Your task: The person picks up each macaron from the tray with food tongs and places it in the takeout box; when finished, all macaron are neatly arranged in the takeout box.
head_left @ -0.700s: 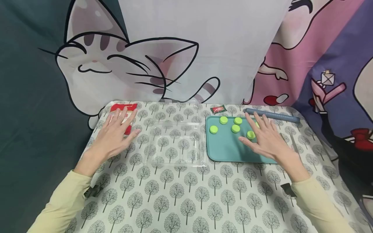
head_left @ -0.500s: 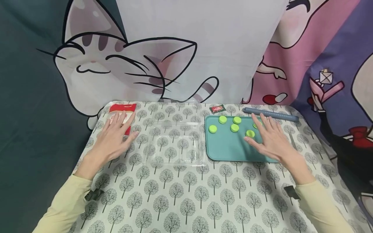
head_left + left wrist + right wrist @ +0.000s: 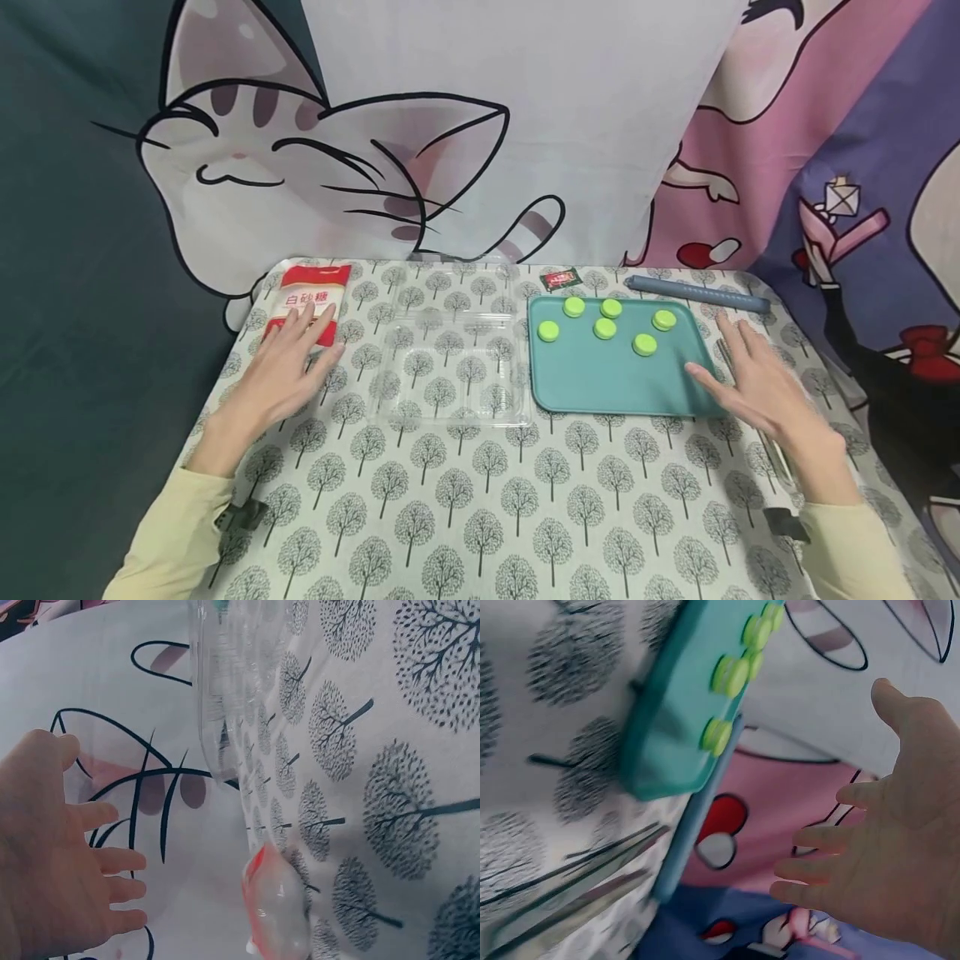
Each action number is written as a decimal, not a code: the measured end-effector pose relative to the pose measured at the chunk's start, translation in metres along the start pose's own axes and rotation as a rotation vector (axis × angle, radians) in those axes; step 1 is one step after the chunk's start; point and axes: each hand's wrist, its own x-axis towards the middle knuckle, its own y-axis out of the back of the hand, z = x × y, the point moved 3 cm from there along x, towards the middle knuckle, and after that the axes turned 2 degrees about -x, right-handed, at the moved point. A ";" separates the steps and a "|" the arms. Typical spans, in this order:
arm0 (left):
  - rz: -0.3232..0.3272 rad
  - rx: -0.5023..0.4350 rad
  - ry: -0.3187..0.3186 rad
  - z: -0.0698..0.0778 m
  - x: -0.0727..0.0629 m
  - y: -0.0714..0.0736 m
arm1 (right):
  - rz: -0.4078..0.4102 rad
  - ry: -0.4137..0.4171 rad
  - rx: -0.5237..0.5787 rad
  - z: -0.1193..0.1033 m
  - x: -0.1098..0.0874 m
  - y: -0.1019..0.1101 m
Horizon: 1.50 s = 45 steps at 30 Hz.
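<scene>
Both bare hands hang over the table with fingers extended and hold nothing. My left hand overlaps the lower part of a red and white sugar bag; in the left wrist view the bag lies apart from the fingers. At the right, my right hand is beside the right edge of a teal tray. Several light green macarons are spread over the tray's upper half. Long metal tongs lie right of the tray, partly hidden by the right hand in the head view.
A clear plastic box with its lid folded back sits mid-table, left of the tray. Behind the tray are a small red and green packet and a blue-grey rod. A cartoon-printed curtain stands directly behind the table.
My right hand has moved right, off the tray, uncovering the macarons at its right side. The left hand has drawn back slightly, showing more of the sugar bag.
</scene>
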 end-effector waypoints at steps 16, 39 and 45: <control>0.093 -0.231 0.000 -0.009 -0.006 -0.044 | -0.012 -0.055 0.088 0.059 -0.034 -0.027; 0.051 -0.708 0.054 0.005 -0.004 -0.098 | 0.021 -0.180 -0.005 0.092 -0.054 -0.053; 0.054 -0.731 0.026 0.014 -0.004 -0.100 | 0.024 -0.218 0.012 0.094 -0.055 -0.055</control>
